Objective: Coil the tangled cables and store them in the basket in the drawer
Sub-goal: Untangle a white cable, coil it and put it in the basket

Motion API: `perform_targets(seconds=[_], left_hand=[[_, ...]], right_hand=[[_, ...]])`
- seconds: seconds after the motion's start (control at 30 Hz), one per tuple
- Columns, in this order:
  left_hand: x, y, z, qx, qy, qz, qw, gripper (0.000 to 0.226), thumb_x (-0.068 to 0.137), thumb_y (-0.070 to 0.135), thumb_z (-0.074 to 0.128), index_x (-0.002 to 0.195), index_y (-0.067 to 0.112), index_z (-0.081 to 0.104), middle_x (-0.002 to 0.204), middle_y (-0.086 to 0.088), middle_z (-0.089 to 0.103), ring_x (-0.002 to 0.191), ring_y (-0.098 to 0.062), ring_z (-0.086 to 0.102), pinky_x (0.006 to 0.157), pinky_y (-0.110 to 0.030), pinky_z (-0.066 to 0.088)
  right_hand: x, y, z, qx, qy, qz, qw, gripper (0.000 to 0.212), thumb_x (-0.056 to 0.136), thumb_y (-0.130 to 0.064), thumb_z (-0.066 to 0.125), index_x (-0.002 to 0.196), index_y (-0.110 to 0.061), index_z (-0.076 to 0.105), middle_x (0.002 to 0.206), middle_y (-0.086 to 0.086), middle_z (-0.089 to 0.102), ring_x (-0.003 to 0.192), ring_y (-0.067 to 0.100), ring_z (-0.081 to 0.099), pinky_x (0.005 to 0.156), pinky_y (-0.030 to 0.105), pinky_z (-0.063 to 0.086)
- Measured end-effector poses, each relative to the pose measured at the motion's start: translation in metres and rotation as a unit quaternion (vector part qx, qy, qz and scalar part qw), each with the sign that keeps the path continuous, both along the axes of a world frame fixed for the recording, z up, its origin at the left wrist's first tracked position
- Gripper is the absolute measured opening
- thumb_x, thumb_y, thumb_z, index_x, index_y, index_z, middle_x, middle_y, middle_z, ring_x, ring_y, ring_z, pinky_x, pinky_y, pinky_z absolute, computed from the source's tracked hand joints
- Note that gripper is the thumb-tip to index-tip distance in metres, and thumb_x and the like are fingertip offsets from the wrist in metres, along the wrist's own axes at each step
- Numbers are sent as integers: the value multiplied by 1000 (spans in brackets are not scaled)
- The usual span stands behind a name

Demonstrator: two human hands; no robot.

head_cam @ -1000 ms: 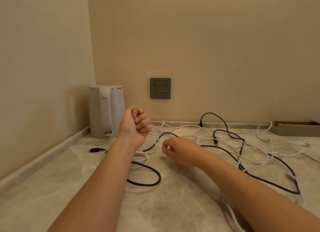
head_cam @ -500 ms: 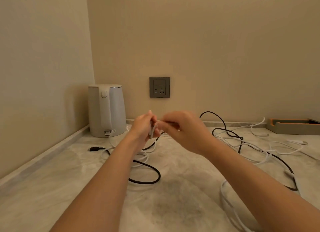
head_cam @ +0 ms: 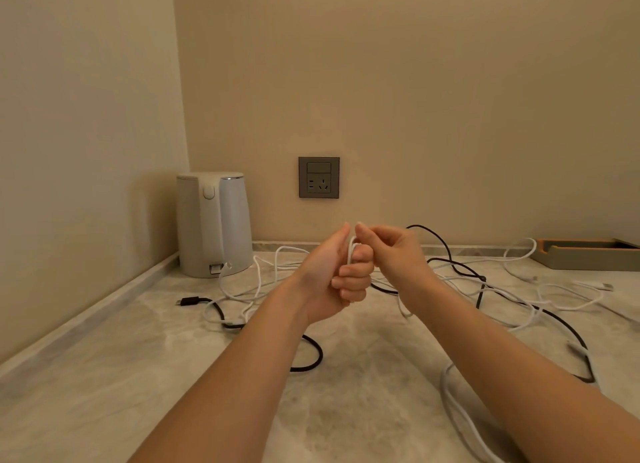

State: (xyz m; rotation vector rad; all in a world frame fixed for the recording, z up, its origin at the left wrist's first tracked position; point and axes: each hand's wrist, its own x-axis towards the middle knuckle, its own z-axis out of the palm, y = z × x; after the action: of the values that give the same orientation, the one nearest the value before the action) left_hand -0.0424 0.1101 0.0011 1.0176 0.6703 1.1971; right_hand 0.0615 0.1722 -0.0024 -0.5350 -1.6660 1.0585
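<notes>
The big marble desk (head_cam: 104, 376) is where all the action is, and a good chunk of it is buried under a mess. A long white cable (head_cam: 446, 390) and a black cable (head_cam: 321, 356) cross over and under each other from the kettle (head_cam: 214, 223) in the left corner over to the tray (head_cam: 588, 254) on the right. There's no basket or drawer in sight from where I'm standing, so I'd say this is early days, just starting to coil the first one. The left hand (head_cam: 332, 275) is up over the middle of the desk with its fingers (head_cam: 353, 282) curled in around a small loop (head_cam: 350, 251) of the white cable. The right hand (head_cam: 398, 251) is right up against it, fingertips (head_cam: 362, 232) pinched on the same cable at the top of that loop. If it were me, I'd treat the left hand as the spool and nothing else, gripping just firm enough that the turns don't spring out. The right hand does the feeding, laying each turn beside the last at the same size. The catch is that the white crosses the black in several spots on the right, so yanking will probably tighten things or drag the black one along. Better to draw slack gently and stop to lift the white free wherever it snags. I'd also watch the black plug (head_cam: 188, 301) near the kettle, since it looks like it could hook on a crossing.
</notes>
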Motion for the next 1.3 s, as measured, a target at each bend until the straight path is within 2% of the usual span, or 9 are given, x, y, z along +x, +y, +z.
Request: perform_targets(seconds=[0.27, 0.4, 0.5, 0.6, 0.77, 0.87, 1.03, 1.17, 1.3], left_hand=[[-4, -2, 6, 22, -163, 85, 983, 43, 102, 31, 28, 65, 14, 41, 42, 6, 32, 30, -4, 30, 33, -15, 29], [-16, 0, 8, 37, -204, 155, 966, 42, 103, 33, 29, 68, 15, 42, 43, 7, 35, 31, -4, 32, 34, -15, 31], [-24, 3, 7, 46, -203, 199, 958, 41, 104, 33, 28, 70, 15, 44, 45, 7, 40, 32, -4, 35, 36, -14, 34], [-38, 6, 5, 55, -228, 250, 940, 40, 104, 32, 27, 72, 15, 44, 45, 6, 44, 33, -5, 39, 38, -13, 37], [-44, 10, -1, 44, -214, 288, 932, 40, 105, 30, 27, 71, 14, 43, 46, 4, 47, 35, -6, 44, 40, -13, 40], [-45, 14, -4, 41, -168, 330, 928, 39, 105, 28, 28, 72, 14, 45, 49, 3, 49, 39, -7, 47, 44, -18, 43], [-49, 12, -7, 31, -75, 365, 928, 39, 105, 24, 29, 73, 11, 46, 46, 2, 53, 40, -8, 51, 54, -25, 45], [-31, 7, -5, 16, 36, 269, 962, 37, 104, 22, 31, 76, 6, 49, 49, -2, 56, 44, -11, 56, 56, -27, 49], [-18, 1, -6, 9, 128, 155, 980, 39, 104, 25, 29, 74, 9, 49, 56, -2, 56, 50, -12, 53, 51, -23, 48]], right_hand=[[-8, -11, -13, -15, -217, 60, 974, 39, 102, -17, 37, 69, -15, 58, 52, -7, 60, 44, 3, 53, 53, 19, 41], [-7, -17, -10, 153, -462, 23, 873, 18, 101, -26, 38, 85, -23, 45, 95, 6, 67, 70, 13, 58, 70, 26, 41], [-7, -28, -2, 181, -537, 44, 823, 8, 99, -29, 43, 107, -30, 44, 117, 6, 61, 87, 22, 62, 72, 25, 40], [-5, -33, 4, 101, -569, 95, 811, 32, 99, -27, 43, 129, -18, 49, 103, 11, 68, 65, 19, 62, 63, 24, 51], [7, -36, 22, 154, -621, 99, 762, 27, 99, -29, 40, 123, -25, 52, 68, -2, 62, 55, 12, 54, 64, 26, 51], [12, -39, 29, 168, -645, 70, 742, 29, 101, -30, 36, 113, -13, 57, 65, -3, 56, 62, 15, 51, 59, 25, 46], [15, -39, 33, 310, -500, -74, 805, 30, 98, -35, 45, 83, -13, 59, 73, 1, 57, 73, 24, 54, 61, 32, 39], [14, -35, 28, 424, -344, -200, 814, 23, 93, -42, 52, 85, -25, 67, 69, -10, 52, 67, 16, 49, 54, 28, 33], [15, -17, 20, 408, -241, -227, 851, 18, 88, -37, 62, 81, -21, 69, 63, -14, 44, 61, 10, 43, 51, 24, 28]])
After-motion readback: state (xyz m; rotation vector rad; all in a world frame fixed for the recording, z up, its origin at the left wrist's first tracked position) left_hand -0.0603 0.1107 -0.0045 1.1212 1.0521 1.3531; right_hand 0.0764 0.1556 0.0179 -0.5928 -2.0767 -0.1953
